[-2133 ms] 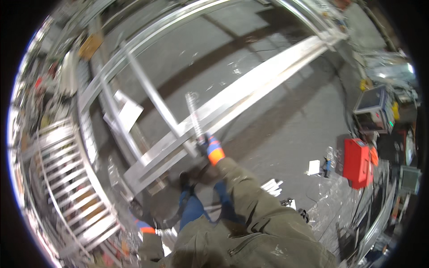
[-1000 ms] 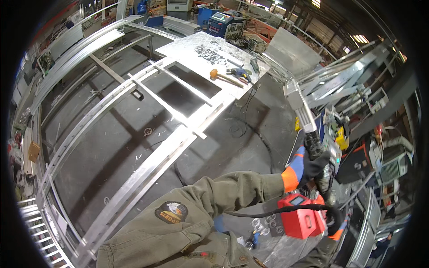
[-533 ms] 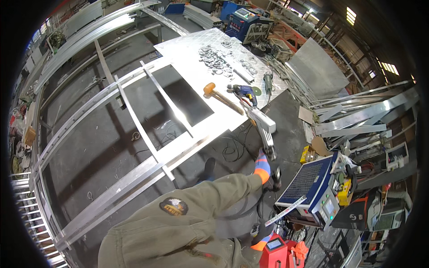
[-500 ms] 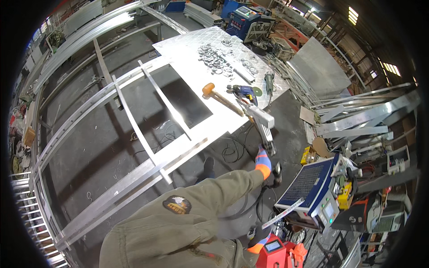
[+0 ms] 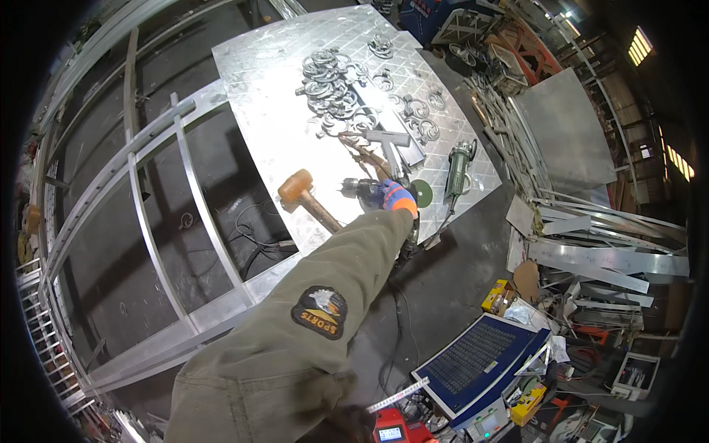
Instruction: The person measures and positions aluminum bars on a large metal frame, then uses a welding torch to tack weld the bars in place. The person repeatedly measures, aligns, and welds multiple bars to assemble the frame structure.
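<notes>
My left hand, in a blue and orange glove, reaches over the pale metal sheet. Its fingers are wrapped round the dark grip end of a grey gun-shaped torch, whose head lies at the edge of the pile of metal rings. A blue and black power drill lies against the hand, partly hidden by it. To the hand's left rests a mallet with an orange head and wooden handle. A green disc and a green angle grinder lie on its right. My right hand is out of sight.
A long aluminium frame spans the left side. A blue machine stands at lower right, near a red device and a measuring-tape strip. Metal offcuts are stacked on the right. Cables trail across the floor.
My left hand has carried the torch from above the floor forward onto the sheet, beside the drill. My right hand has gone out of view. The whole view has shifted closer to the sheet.
</notes>
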Available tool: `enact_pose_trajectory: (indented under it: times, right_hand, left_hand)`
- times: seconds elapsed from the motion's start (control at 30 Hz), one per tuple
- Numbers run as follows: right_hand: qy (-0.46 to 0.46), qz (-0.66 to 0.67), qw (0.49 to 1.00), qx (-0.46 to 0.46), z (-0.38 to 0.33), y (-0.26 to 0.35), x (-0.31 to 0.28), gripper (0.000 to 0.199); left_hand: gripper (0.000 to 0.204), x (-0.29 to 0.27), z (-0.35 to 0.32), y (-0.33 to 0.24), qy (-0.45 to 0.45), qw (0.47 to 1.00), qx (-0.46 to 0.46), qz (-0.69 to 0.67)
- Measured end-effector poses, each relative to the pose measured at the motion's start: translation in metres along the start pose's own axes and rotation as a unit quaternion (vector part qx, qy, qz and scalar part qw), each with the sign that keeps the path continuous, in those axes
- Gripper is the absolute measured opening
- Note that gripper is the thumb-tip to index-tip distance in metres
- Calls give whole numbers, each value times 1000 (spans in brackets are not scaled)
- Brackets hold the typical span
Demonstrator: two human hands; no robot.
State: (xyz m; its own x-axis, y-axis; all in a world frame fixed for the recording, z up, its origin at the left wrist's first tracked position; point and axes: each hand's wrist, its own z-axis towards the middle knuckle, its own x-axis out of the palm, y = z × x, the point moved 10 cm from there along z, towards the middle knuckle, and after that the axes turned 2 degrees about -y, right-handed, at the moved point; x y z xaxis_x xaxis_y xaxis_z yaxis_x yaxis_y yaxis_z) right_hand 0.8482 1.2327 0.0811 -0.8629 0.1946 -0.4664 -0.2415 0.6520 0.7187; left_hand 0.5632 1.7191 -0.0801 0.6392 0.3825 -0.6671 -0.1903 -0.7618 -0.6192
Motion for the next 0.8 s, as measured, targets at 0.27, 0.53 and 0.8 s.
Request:
enact_pose_trajectory:
  times: [0.27,0.53,0.8]
  right_hand:
    - [183,-72,980,-26,93,72,89,80]
    - [117,-586,588,-545,296,206,374,77]
    - [423,-201,666,-581,78,225,437,38]
  left_hand:
    - [53,-45,-62,66,240,947,130,-170]
    - [31,-296,-205,366,210,973,-93,-7]
    - [34,-336,-451,655,-306,533,-384,-689]
